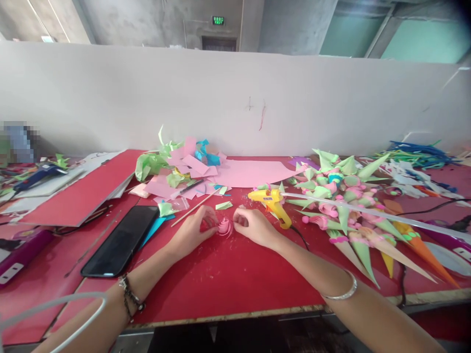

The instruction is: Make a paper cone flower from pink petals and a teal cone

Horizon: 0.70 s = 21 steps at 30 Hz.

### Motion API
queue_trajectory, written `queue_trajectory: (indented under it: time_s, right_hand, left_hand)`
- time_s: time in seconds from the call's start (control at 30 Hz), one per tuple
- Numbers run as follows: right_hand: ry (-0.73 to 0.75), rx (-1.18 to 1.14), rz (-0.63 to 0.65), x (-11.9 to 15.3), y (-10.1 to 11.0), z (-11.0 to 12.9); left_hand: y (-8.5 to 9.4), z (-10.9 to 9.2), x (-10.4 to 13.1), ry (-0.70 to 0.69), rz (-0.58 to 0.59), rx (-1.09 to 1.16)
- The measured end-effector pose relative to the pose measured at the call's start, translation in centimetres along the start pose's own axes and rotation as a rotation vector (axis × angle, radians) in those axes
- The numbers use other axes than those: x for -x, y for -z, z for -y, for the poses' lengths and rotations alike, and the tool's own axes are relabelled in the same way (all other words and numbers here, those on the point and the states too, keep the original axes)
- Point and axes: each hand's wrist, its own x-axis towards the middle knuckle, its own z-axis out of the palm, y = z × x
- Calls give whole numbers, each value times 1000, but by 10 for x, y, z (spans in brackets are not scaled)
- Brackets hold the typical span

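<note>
Phone [119, 241], black, left of the grip. Left hand [195, 228] and right hand [254, 226], fingers curled about a pink rose [225, 226] between them; whether pinched, I cannot tell. Glue gun [270, 202], yellow, to the right; paper scraps [191, 164] beyond.

Exit sign [218, 20]: glowed green on the concrete wall [198, 11] and read "EXIT"; the characters above were too small to read.
Yellow glue gun [270, 200]: bore a small label, too blurred to read.
</note>
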Motion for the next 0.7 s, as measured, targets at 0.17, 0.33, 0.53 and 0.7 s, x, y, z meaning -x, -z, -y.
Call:
queue_trajectory:
  time_s: [0.17,0.33,0.53,0.7]
  right_hand:
    - [-8,19,-9,1,2,-1]
    - [-41,108,-58,2,4,-3]
    - [-94,204,-102,0,6,-7]
    - [-99,253,-127,1,10,-4]
  left_hand:
    - [1,-2,0,-13,57,-51]
    - [4,-1,-1,-97,119,-92]
    - [3,0,-2,-95,134,-157]
    - [4,2,-2,-157,136,-212]
